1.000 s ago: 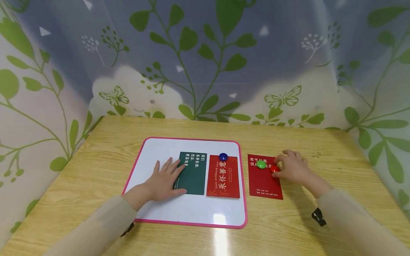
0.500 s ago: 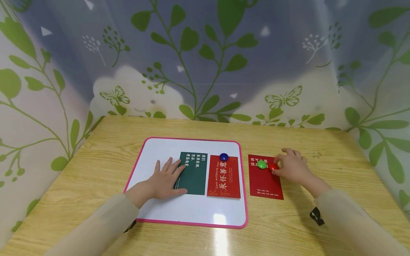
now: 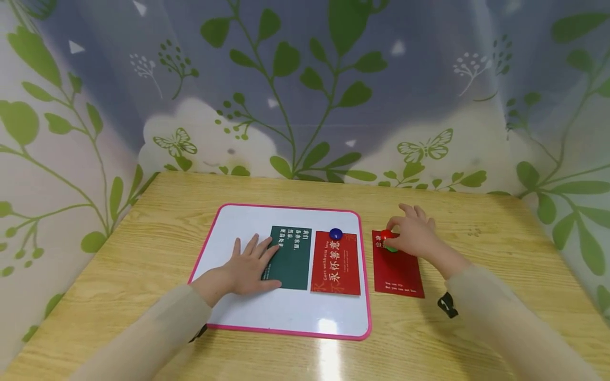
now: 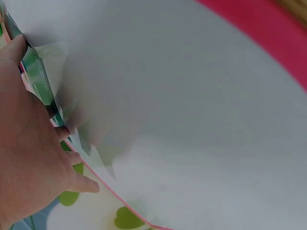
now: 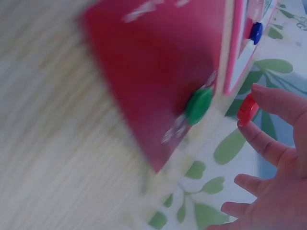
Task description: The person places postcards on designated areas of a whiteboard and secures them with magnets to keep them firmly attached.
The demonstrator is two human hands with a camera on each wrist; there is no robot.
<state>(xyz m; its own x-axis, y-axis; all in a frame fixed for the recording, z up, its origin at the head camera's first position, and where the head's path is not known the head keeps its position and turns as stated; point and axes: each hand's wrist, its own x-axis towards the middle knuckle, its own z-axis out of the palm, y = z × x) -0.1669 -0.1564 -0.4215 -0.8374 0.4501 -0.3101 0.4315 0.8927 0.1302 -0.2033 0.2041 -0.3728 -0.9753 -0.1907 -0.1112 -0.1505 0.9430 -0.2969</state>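
Currently, the left hand [image 3: 248, 270] lies palm down with its fingers straight and fanned out, partly on the whiteboard [image 3: 267, 312] and partly over the edge of the green card [image 3: 293, 262], gripping nothing. The right hand [image 3: 415, 235] reaches over the dark red card [image 3: 396, 272], which is on the wooden table [image 3: 405, 344] just beside the board's pink frame. Its thumb and forefinger pinch the red magnet [image 5: 247, 109], while the other three fingers spread away from it.

From the head view, the red magnet overlaps the green magnet [image 5: 199, 105] on that card; the right wrist view shows them apart. The blue magnet [image 3: 335, 234] sits at the top of the bright red card [image 3: 335, 267] on the board.

The left hand covers one side of the green card, and the right hand hides the dark red card's upper corner. Blur softens that card in the right wrist view. In the left wrist view, the left hand is cut off by the picture's edge. Both sleeves run out of the head view.
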